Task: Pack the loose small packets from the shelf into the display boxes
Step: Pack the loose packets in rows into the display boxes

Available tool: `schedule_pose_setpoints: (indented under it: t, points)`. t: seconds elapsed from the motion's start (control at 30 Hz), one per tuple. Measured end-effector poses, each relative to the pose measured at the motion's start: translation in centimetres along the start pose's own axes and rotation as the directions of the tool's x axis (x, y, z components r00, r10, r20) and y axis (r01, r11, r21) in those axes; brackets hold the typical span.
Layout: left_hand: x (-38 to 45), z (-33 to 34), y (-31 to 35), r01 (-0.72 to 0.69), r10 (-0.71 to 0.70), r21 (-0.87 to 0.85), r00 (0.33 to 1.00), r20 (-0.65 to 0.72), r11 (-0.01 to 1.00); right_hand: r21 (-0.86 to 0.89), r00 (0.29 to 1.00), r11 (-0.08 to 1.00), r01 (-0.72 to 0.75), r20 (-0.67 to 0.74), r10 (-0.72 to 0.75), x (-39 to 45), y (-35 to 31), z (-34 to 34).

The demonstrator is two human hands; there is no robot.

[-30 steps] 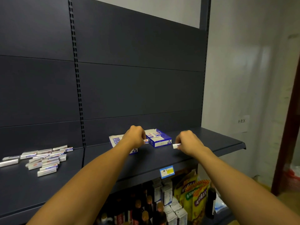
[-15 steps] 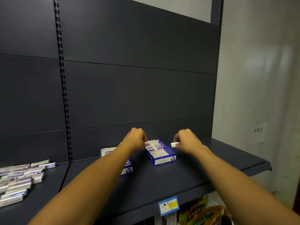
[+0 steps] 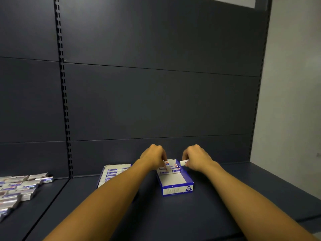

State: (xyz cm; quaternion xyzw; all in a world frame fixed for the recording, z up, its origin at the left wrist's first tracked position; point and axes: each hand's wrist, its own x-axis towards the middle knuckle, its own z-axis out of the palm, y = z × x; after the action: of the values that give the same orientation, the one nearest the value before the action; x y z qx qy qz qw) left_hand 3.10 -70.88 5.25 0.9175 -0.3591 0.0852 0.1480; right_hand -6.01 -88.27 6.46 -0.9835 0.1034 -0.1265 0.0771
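At the far left, a heap of loose packets [image 3: 19,186] lies on the dark matte shelf [image 3: 182,216]. They are small flat rectangular bars with silvery, glossy wrappers and blue print, piled unevenly and running out of view at the left edge. A thin seam in the shelf surface runs diagonally just right of the heap, below the slotted metal upright [image 3: 63,101] of the smooth dark back panel.

Right of the seam stands the left display box [image 3: 111,173], a shallow blue and white cardboard tray whose back flap has a torn, ragged edge. Rows of packets fill what shows of it; the left forearm covers its right part.

The left hand [image 3: 153,158] reaches over the far end of the right display box [image 3: 175,184], fingers curled down onto the packets stacked there. It looks to be pinching one of them, though the grip is partly hidden by the knuckles. This box is open-topped, blue-sided cardboard with a white inner floor; its packets [image 3: 169,168] sit only at the far end, and the near half of the floor is bare.

The right hand [image 3: 196,158] pinches a single white packet [image 3: 184,162] between thumb and fingers, just above the box's far right corner.

Further right the shelf surface runs bare and smooth to its right edge, next to a pale wall [image 3: 291,101].
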Motion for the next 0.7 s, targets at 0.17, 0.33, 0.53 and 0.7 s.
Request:
schedule_pose_setpoints:
  t: [0.17, 0.33, 0.53, 0.7]
  points:
    - [1.2, 1.2, 0.6, 0.038, -0.038, 0.002, 0.999, -0.005, 0.999, 0.029, 0.994, 0.994, 0.107, 0.008, -0.107, 2.2, 0.7, 0.8]
    - [1.7, 2.6, 0.6, 0.08, -0.081, 0.028, 0.996, 0.035, 0.996, 0.112, 0.984, 0.978, 0.173, 0.023, -0.177, 3.4, 0.9, 2.5]
    - [1.9, 3.7, 0.2, 0.102, -0.106, 0.052, 0.992, 0.069, 0.993, 0.151, 0.975, 0.966, 0.21, 0.045, -0.218, 4.1, 1.4, 4.1]
    - [2.1, 4.3, 0.0, 0.108, -0.112, 0.073, 0.992, 0.06, 0.991, 0.086, 0.962, 0.965, 0.249, 0.096, -0.256, 4.6, 1.5, 5.2]
